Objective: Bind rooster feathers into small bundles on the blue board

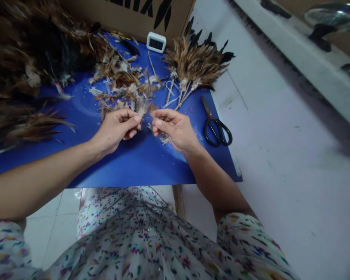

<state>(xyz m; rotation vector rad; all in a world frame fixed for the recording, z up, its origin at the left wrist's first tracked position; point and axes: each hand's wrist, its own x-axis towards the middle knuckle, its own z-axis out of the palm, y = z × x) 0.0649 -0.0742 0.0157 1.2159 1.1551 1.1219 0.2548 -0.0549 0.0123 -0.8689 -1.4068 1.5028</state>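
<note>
Feather (142, 107) — small, downy, pale buff and greyish, its edges wispy — sits pinched between thumb and forefinger of the left hand (115, 128), above the blue tabletop (105, 171). The right hand (177, 130) curls just beside it, near a brown tuft (153, 108); whether it grips that, I cannot tell. Loose brown feathers (122, 79) lie beyond.

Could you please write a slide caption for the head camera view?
Left hand pinches a fluffy feather beside the right hand above a blue tabletop, black-handled scissors and feather bundles nearby.
</note>
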